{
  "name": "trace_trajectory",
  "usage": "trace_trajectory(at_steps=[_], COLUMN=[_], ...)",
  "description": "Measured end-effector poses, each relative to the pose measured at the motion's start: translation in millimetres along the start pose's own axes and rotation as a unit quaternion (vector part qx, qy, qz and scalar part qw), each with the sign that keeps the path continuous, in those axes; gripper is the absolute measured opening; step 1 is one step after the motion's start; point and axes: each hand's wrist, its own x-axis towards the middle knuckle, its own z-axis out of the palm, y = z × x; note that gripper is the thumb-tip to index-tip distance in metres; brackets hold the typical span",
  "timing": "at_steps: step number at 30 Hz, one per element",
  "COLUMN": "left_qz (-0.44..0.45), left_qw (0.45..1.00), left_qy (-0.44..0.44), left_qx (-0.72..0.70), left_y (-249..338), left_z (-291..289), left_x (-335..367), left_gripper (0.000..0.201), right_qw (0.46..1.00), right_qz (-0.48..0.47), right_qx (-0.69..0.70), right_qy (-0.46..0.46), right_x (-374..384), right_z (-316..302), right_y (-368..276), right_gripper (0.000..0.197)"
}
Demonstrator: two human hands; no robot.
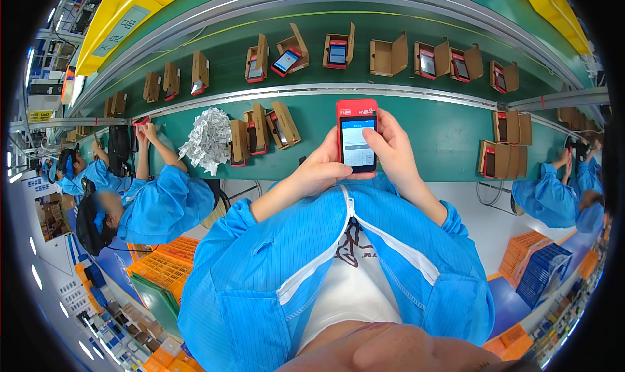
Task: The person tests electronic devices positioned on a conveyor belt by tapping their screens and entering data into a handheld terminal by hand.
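Note:
A red handheld payment terminal (355, 111) with a lit touchscreen is upright in front of my chest, above the near edge of the green bench. My left hand (320, 168) is closed around its left side, the thumb lying along the lower left of the screen. On the right side my right hand (393, 147) grips it, and its thumb touches the upper right of the screen. A keypad shows in the screen's lower half. The fingers behind the terminal are hidden.
Cardboard boxes (282, 127), several with red terminals, line the bench (423, 163). Beyond a metal rail, more open boxes (388, 58) stand on a green strip. A heap of white paper slips (207, 137) lies left. Co-workers in blue (166, 202) sit either side; orange crates (521, 248) stand behind.

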Motion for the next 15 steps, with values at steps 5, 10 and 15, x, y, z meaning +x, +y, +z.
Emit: trace_trajectory(at_steps=[5, 10, 15], left_qz=[0.009, 0.048, 0.046], left_qw=[1.000, 0.996, 0.995], left_qy=[0.010, 0.046, 0.056], left_qx=[0.009, 0.065, 0.072], left_y=[1.7, 3.0, 1.2], left_z=[-5.3, -20.0, -33.7], left_x=[3.9, 9.1, 27.3], left_gripper=[0.089, 0.085, 0.079], right_qw=[0.999, 0.992, 0.988], right_qz=[-0.025, 0.041, 0.143], right_qx=[-0.016, -0.101, 0.059], right_qy=[0.032, 0.058, 0.018], right_x=[5.2, -2.4, -15.6], right_z=[0.3, -22.1, -17.1], right_y=[1.7, 27.6, 51.6], right_gripper=[0.042, 0.041, 0.040])
